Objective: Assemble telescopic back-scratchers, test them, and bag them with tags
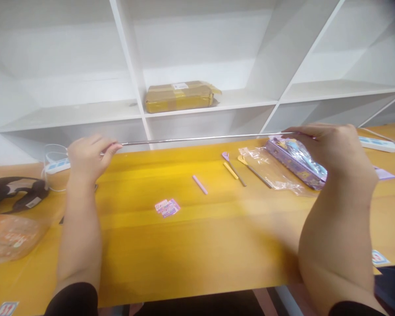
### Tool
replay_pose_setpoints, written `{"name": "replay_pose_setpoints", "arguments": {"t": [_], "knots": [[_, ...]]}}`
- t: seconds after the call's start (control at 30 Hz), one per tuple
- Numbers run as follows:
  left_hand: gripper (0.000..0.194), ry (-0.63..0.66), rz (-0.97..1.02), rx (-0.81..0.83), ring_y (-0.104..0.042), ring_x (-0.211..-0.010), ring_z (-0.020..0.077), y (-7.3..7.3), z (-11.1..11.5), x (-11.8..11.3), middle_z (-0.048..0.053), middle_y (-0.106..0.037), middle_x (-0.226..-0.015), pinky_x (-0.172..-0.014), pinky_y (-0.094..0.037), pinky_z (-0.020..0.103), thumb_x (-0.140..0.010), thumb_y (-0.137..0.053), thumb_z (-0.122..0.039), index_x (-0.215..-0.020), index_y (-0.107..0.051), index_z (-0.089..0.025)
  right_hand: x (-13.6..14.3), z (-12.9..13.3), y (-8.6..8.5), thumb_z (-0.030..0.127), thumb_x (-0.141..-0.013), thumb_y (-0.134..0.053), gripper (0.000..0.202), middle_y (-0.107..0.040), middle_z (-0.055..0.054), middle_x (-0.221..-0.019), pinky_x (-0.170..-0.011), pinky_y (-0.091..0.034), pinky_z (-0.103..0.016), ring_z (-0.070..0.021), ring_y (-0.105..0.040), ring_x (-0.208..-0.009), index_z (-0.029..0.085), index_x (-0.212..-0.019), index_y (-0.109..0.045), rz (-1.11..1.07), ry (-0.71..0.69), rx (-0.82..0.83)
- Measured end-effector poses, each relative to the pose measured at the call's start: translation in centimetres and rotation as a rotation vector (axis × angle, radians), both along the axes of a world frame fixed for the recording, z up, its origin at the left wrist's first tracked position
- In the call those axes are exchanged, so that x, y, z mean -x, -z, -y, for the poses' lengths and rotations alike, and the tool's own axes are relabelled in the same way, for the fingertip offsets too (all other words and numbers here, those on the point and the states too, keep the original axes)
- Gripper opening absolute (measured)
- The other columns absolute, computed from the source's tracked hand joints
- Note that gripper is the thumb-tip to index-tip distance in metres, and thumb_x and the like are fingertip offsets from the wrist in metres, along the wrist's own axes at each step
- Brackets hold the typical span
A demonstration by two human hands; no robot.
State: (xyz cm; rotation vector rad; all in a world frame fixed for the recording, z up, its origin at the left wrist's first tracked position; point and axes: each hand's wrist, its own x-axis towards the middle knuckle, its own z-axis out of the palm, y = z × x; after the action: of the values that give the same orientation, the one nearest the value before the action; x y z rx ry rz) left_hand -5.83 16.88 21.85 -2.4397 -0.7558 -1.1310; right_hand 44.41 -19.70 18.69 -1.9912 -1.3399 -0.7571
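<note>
A thin silver telescopic rod [184, 139] is stretched level above the back of the wooden table. My left hand [88, 158] is closed, pinching the rod's left end. At its other end, my right hand [329, 142] grips it with curled fingers. Both rod tips are hidden in my hands. Below lie a small back scratcher with a purple hand-shaped head [225, 156] and another with a yellow head [242, 160]. Near them are a short yellow tube [231, 170], a purple tube [200, 184] and a few small printed cards [167, 208].
A clear plastic wrapper [276, 173] and a purple patterned pouch [292, 163] lie under my right hand. White power strips [378, 143] sit at both sides. On the left are a black item [16, 191] and an orange pack [13, 239]. A taped parcel [181, 96] rests on the shelf.
</note>
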Motion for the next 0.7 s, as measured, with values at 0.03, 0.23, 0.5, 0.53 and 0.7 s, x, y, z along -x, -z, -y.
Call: {"name": "replay_pose_setpoints", "arguments": {"t": [0.03, 0.23, 0.5, 0.53, 0.7], "knots": [[0.053, -0.009, -0.007, -0.009, -0.057, -0.072, 0.0195, 0.0, 0.1, 0.0, 0.005, -0.072, -0.078, -0.070, -0.034, 0.034, -0.104, -0.049, -0.067, -0.088, -0.078, -0.026, 0.1, 0.0, 0.0, 0.049, -0.099, -0.060, 0.033, -0.084, -0.004, -0.098, -0.082, -0.057, -0.035, -0.0255, -0.078, -0.088, 0.028, -0.099, -0.086, 0.000, 0.001, 0.000], [0.052, -0.007, -0.041, -0.034, -0.058, -0.070, 0.0187, 0.1, 0.6, 0.0, 0.005, -0.072, -0.075, -0.065, -0.032, 0.033, -0.104, -0.050, -0.065, -0.087, -0.079, -0.026, 0.4, 0.1, -0.1, 0.047, -0.099, -0.063, 0.031, -0.084, -0.004, -0.096, -0.082, -0.057, -0.034, -0.0258, -0.078, -0.087, 0.027, -0.100, -0.086, 0.004, 0.006, 0.007], [0.044, 0.020, -0.053, 0.046, -0.063, -0.073, 0.0227, 0.6, 1.6, -1.4, 0.005, -0.073, -0.078, -0.065, -0.033, 0.036, -0.103, -0.051, -0.063, -0.089, -0.078, -0.031, 0.6, -1.0, 0.0, 0.040, -0.104, -0.058, 0.031, -0.084, -0.005, -0.097, -0.077, -0.056, -0.033, -0.0234, -0.078, -0.084, 0.027, -0.103, -0.086, 0.175, -0.065, -0.045], [0.043, 0.022, -0.055, 0.057, -0.065, -0.074, 0.0232, 0.7, 1.7, -1.6, 0.005, -0.074, -0.080, -0.066, -0.033, 0.036, -0.104, -0.052, -0.063, -0.090, -0.079, -0.032, 0.7, -1.2, 0.0, 0.039, -0.105, -0.057, 0.030, -0.084, -0.006, -0.098, -0.077, -0.056, -0.033, -0.0232, -0.078, -0.085, 0.027, -0.105, -0.085, 0.188, -0.068, -0.033], [0.043, 0.023, -0.069, 0.060, -0.066, -0.074, 0.0235, 1.1, 1.9, -1.9, 0.006, -0.075, -0.080, -0.065, -0.033, 0.036, -0.104, -0.052, -0.063, -0.093, -0.080, -0.032, 1.8, -2.5, 0.1, 0.041, -0.108, -0.054, 0.034, -0.083, -0.006, -0.097, -0.072, -0.053, -0.033, -0.0232, -0.076, -0.083, 0.025, -0.106, -0.085, 0.234, -0.049, 0.039]]}}
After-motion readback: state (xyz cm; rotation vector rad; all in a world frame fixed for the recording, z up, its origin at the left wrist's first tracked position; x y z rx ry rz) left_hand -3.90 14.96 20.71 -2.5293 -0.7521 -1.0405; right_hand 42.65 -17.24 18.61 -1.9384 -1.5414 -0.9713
